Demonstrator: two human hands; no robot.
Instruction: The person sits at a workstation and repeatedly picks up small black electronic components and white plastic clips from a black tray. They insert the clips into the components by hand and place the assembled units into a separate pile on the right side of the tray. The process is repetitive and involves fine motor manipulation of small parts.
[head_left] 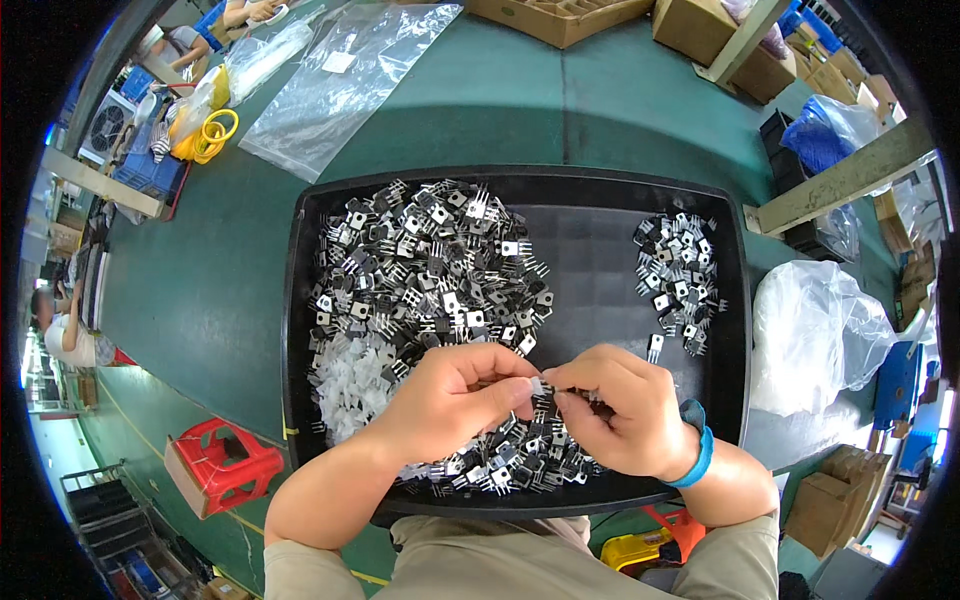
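Both of my hands meet over the front of a black tray (608,186). My left hand (455,398) is closed, its thumb and forefinger pinching a small white translucent sleeve (538,386). Facing it, my right hand (625,412), with a blue band on the wrist, pinches a small transistor, mostly hidden by the fingertips. A large heap of black-and-silver transistors (430,250) with metal legs fills the tray's left side. More transistors (510,460) lie beneath my hands. Left of my left hand sits a pile of white translucent sleeves (350,385).
A smaller transistor group (680,265) lies at the tray's right. Beyond the tray, a clear plastic bag (345,85) lies on the green table (520,110). A filled plastic bag (815,335) stands right. A red stool (225,465) is at lower left. Other people are at far left.
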